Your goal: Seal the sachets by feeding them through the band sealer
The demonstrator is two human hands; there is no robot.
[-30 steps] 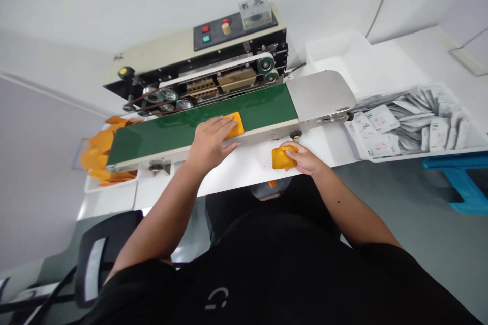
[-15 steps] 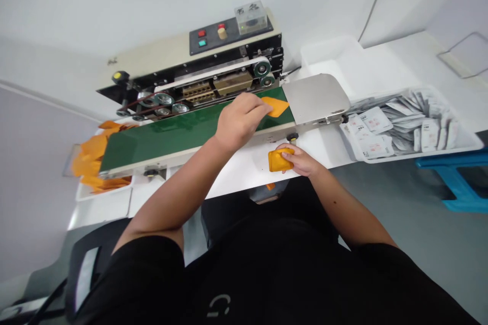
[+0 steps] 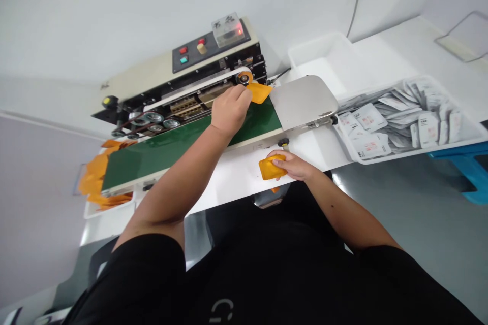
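Observation:
Pinched in my left hand [image 3: 230,110] is a small orange pouch [image 3: 260,93]. Its edge is up against the rollers [image 3: 244,77] at the right end of the band sealing machine [image 3: 145,73], above the green conveyor belt [image 3: 148,165]. Lower and nearer my body, my right hand [image 3: 292,165] is closed on another orange pouch [image 3: 270,168], thumb on top; whether several lie stacked there I cannot tell. My left fingertips are partly hidden behind the hand.
A white bin [image 3: 419,155] of silver-white sachets stands right of the metal plate [image 3: 303,101]. Orange pouches [image 3: 95,170] fill a tray past the belt's left end. A white tray [image 3: 324,51] is behind; a blue stool [image 3: 463,162] stands at right.
My left hand has carried its pouch from over the belt up and back to the machine's rollers. My right hand still holds its pouch. The view has shifted slightly.

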